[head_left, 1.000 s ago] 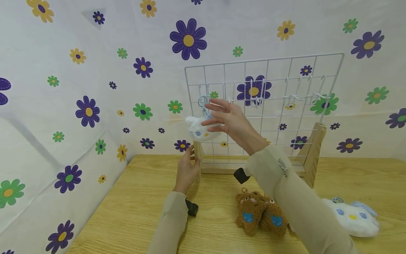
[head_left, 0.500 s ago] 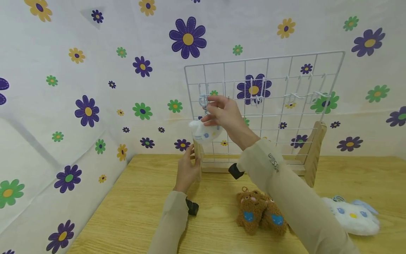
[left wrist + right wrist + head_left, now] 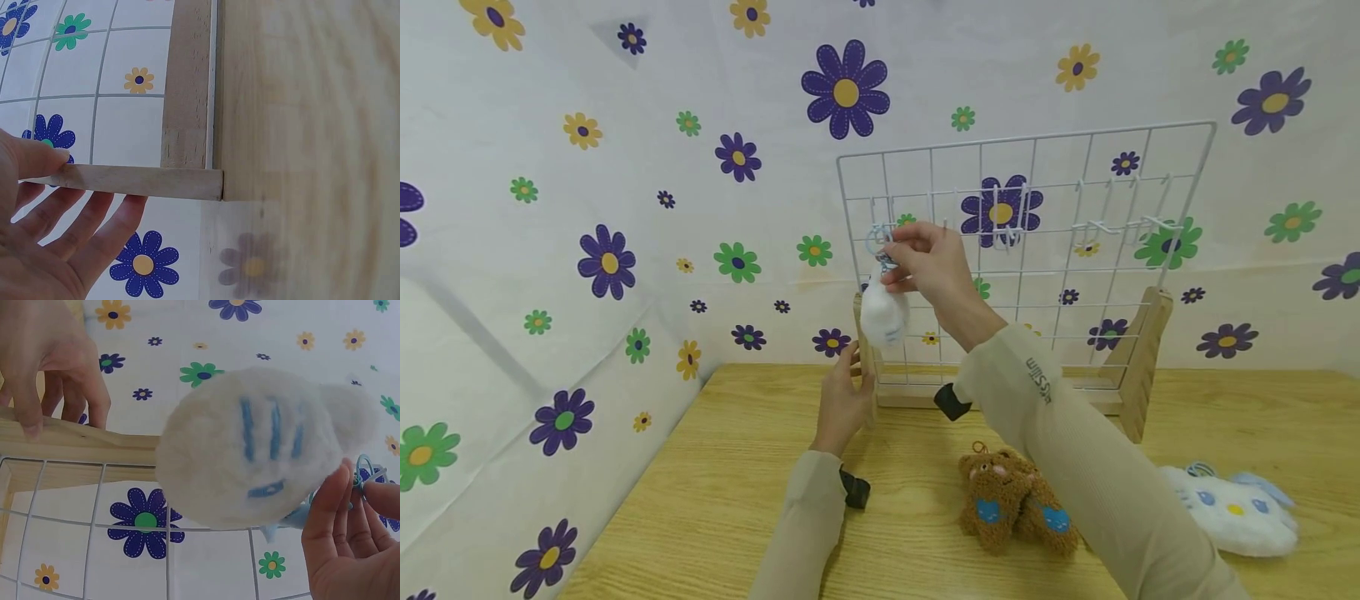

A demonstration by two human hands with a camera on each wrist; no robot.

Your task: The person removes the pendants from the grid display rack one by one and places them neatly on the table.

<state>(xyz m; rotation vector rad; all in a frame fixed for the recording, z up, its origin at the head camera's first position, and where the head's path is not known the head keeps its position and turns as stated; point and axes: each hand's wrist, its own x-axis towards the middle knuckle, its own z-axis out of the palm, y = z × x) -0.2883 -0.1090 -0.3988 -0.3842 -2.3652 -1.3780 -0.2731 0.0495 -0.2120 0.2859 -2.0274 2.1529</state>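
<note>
A white plush keychain (image 3: pixel 883 315) hangs sideways from my right hand (image 3: pixel 938 271), near the left end of the wire grid rack (image 3: pixel 980 342). Thumb and fingers pinch its light-blue clasp, just below the blue key ring (image 3: pixel 868 240), which overlaps a hook on the grid. In the right wrist view the plush head (image 3: pixel 219 444) shows blue whisker stripes, and a blue bow peeks out below. Lower down, my left hand (image 3: pixel 842 402) grips the rack's wooden side post (image 3: pixel 137 180), thumb on one side and fingers on the other.
Two brown bear plush keychains (image 3: pixel 992 504) lie on the wooden table (image 3: pixel 715 500) before the rack. Another white plush (image 3: pixel 1240 515) lies at the right. Several white hooks (image 3: pixel 1097 227) stick out from the grid. Flowered cloth (image 3: pixel 775 75) stands behind.
My right fingers have closed from spread to a pinch at the clasp. The plush has turned from facing forward to sideways and hangs slightly lower. My left hand stays on the post.
</note>
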